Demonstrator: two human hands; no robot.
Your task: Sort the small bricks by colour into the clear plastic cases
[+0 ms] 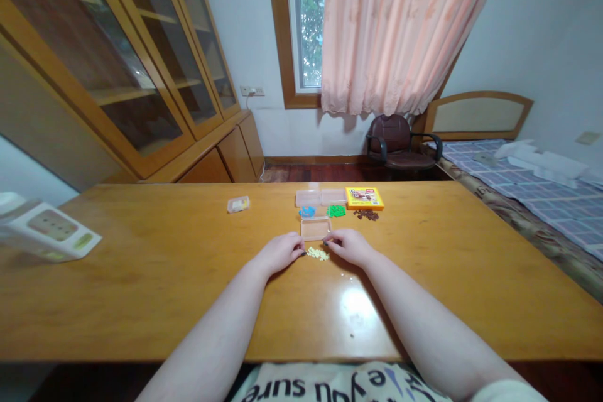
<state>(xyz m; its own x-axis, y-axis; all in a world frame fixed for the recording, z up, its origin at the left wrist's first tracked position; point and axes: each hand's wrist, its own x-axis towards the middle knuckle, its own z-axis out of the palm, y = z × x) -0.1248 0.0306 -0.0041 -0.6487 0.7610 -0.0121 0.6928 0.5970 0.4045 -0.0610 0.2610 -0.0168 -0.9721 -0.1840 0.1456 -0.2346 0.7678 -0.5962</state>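
A small heap of pale yellow pieces (pixel 318 254) lies on the table between my two hands. My left hand (pixel 284 251) rests at the heap's left side, its fingers curled together and the fingertips dark. On the other side, my right hand (pixel 349 245) has thumb and fingers drawn into a pinch near the heap and the near right corner of a clear plastic box (pixel 316 228). Whatever either hand holds is too small to make out. The open box sits just beyond the heap. Behind it are blue pieces (pixel 308 211), green pieces (pixel 336 210) and dark brown pieces (pixel 366 215).
Two clear trays (pixel 308 197) stand behind the colored heaps, beside a yellow picture box (pixel 364 197). A small clear box (pixel 238 204) with something pale inside lies farther left. A white carton-like object (pixel 51 229) stands at the left of the wooden table (pixel 179 276).
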